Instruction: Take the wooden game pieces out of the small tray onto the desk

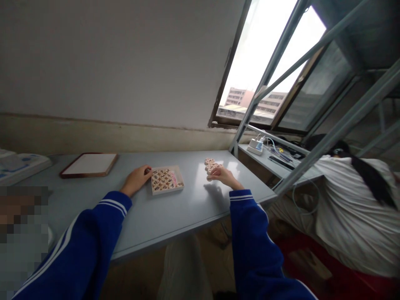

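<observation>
A shallow white box (168, 191) sits on the grey table, with round xiangqi pieces (163, 180) laid in rows inside. Most pieces show black characters; some at the right side show red ones. My left hand (138, 179) is at the box's left side, its closed fingers on the upper left edge. Further right lies a small group of red-marked xiangqi pieces (210, 161). Over the near end of that group my right hand (224, 176) is closed in a pinch on a xiangqi piece (209, 178), partly covered by the fingers.
A white board with a reddish-brown frame (90, 164) lies at the back left of the grey table (150, 225). Metal bed-frame bars (271, 54) slant down at the right. Beyond them a person in a white shirt (353, 208) leans beside another desk with a power strip (255, 146).
</observation>
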Available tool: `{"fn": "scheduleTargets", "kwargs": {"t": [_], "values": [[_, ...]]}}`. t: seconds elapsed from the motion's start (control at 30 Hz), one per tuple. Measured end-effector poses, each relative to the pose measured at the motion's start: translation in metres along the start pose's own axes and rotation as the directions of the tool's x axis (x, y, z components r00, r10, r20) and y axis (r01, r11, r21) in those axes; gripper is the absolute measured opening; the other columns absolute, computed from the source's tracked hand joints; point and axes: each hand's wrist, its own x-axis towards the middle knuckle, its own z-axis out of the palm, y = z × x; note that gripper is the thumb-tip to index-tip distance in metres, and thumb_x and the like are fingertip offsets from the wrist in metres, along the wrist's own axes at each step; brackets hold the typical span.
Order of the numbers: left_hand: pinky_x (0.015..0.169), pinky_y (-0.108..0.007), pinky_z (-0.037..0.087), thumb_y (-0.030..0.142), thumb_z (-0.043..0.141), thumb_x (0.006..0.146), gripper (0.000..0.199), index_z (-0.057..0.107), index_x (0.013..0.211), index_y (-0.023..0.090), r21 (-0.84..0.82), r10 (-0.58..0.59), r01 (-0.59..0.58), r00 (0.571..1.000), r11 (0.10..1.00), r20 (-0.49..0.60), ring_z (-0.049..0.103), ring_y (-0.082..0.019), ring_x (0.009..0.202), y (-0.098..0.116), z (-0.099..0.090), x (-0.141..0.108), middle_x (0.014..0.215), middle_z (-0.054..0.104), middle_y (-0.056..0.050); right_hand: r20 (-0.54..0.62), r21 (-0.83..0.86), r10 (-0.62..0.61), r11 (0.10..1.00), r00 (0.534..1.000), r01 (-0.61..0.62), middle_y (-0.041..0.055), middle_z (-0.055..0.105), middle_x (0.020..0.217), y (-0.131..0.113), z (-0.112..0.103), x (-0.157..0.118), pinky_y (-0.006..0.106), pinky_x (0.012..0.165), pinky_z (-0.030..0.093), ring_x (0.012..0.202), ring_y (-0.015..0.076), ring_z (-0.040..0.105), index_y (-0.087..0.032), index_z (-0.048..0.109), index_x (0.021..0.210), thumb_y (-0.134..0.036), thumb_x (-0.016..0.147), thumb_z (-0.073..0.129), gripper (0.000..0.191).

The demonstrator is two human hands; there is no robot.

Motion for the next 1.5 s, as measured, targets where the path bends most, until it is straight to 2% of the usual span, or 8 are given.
{"fn": "scheduleTargets", "kwargs": {"t": [0.13, 0.23, 0.4, 0.63, 0.77, 1.0, 1.3, 1.5], "values": [[0.066, -0.024, 0.04, 0.039, 0.037, 0.078, 0.035, 0.058, 0.095, 0.017, 0.019, -0.003, 0.003, 1.0, 1.0, -0.003, 0.059, -0.018, 0.078, -0.001, 0.001, 0.0, 0.084, 0.066, -0.005, -0.031, -0.214, 0.089, 0.972, 0.996, -0.094, 0.0001, 0.064, 0.069, 0.012, -0.006, -0.014, 0.024, 0.056, 0.034, 0.066, 0.0148, 0.057, -0.021, 0.061, 0.068, -0.044, 0.069, 0.062, 0.023], [0.068, -0.025, 0.041, 0.04, 0.037, 0.078, 0.037, 0.058, 0.096, 0.016, 0.003, 0.012, -0.012, 1.0, 1.0, -0.004, 0.059, -0.019, 0.079, -0.001, 0.001, -0.001, 0.086, 0.065, -0.007, -0.069, -0.251, 0.118, 0.959, 0.991, -0.132, 0.0012, 0.063, 0.071, 0.015, -0.002, -0.021, 0.024, 0.053, 0.032, 0.064, 0.0147, 0.056, -0.02, 0.059, 0.073, -0.042, 0.074, 0.057, 0.022], [0.07, -0.026, 0.042, 0.042, 0.036, 0.078, 0.039, 0.058, 0.096, 0.016, -0.015, 0.005, -0.005, 1.0, 1.0, 0.001, 0.059, -0.019, 0.079, 0.001, 0.0, -0.003, 0.086, 0.065, -0.007, 0.015, -0.159, -0.03, 0.987, 0.999, 0.032, -0.0002, 0.063, 0.078, 0.021, 0.007, -0.024, 0.023, 0.054, 0.034, 0.066, 0.0138, 0.057, -0.021, 0.055, 0.087, -0.039, 0.074, 0.057, 0.022], [0.071, -0.028, 0.042, 0.046, 0.037, 0.076, 0.043, 0.058, 0.095, 0.015, -0.113, 0.015, -0.015, 1.0, 0.993, -0.006, 0.059, -0.019, 0.079, -0.007, 0.004, 0.0, 0.086, 0.065, -0.007, -0.014, -0.292, -0.092, 0.953, 0.996, 0.084, -0.0011, 0.059, 0.075, 0.026, 0.009, -0.018, 0.021, 0.051, 0.029, 0.063, 0.0128, 0.054, -0.021, 0.053, 0.093, -0.036, 0.074, 0.057, 0.024], [0.07, -0.028, 0.042, 0.047, 0.037, 0.076, 0.043, 0.058, 0.095, 0.015, -0.134, 0.022, -0.024, 1.0, 0.991, -0.012, 0.059, -0.02, 0.077, -0.008, 0.005, 0.0, 0.085, 0.065, -0.007, -0.079, -0.306, -0.145, 0.945, 0.986, 0.114, -0.002, 0.059, 0.075, 0.026, 0.011, -0.021, 0.021, 0.052, 0.028, 0.064, 0.0123, 0.054, -0.024, 0.056, 0.09, -0.034, 0.077, 0.054, 0.016], [0.072, -0.029, 0.042, 0.047, 0.038, 0.076, 0.042, 0.058, 0.095, 0.016, -0.144, 0.019, -0.019, 1.0, 0.989, -0.003, 0.058, -0.02, 0.078, -0.007, 0.004, 0.0, 0.085, 0.065, -0.007, -0.229, -0.337, -0.064, 0.941, 0.971, -0.017, -0.0008, 0.061, 0.075, 0.048, 0.014, -0.035, 0.023, 0.054, 0.029, 0.065, 0.0145, 0.055, -0.023, 0.056, 0.085, -0.028, 0.08, 0.051, 0.009], [0.074, -0.028, 0.041, 0.046, 0.035, 0.077, 0.043, 0.058, 0.095, 0.015, -0.103, 0.032, -0.033, 0.999, 0.994, -0.009, 0.058, -0.02, 0.081, -0.006, 0.004, -0.001, 0.088, 0.064, -0.008, -0.255, -0.438, -0.055, 0.897, 0.965, -0.065, 0.0009, 0.062, 0.079, 0.037, 0.012, -0.031, 0.024, 0.054, 0.029, 0.068, 0.0159, 0.056, -0.022, 0.055, 0.085, -0.023, 0.079, 0.049, 0.008], [0.08, -0.031, 0.041, 0.048, 0.038, 0.079, 0.06, 0.037, 0.126, 0.01, -0.113, 0.018, -0.024, 0.998, 0.993, -0.057, 0.056, -0.021, 0.089, -0.001, 0.009, -0.012, 0.096, 0.061, -0.01, -0.422, -0.368, -0.124, 0.929, 0.898, -0.044, 0.0046, 0.055, 0.101, 0.039, 0.025, -0.045, 0.024, 0.057, 0.035, 0.074, 0.0157, 0.055, -0.021, 0.049, 0.103, -0.028, 0.08, 0.048, 0.024]]}}
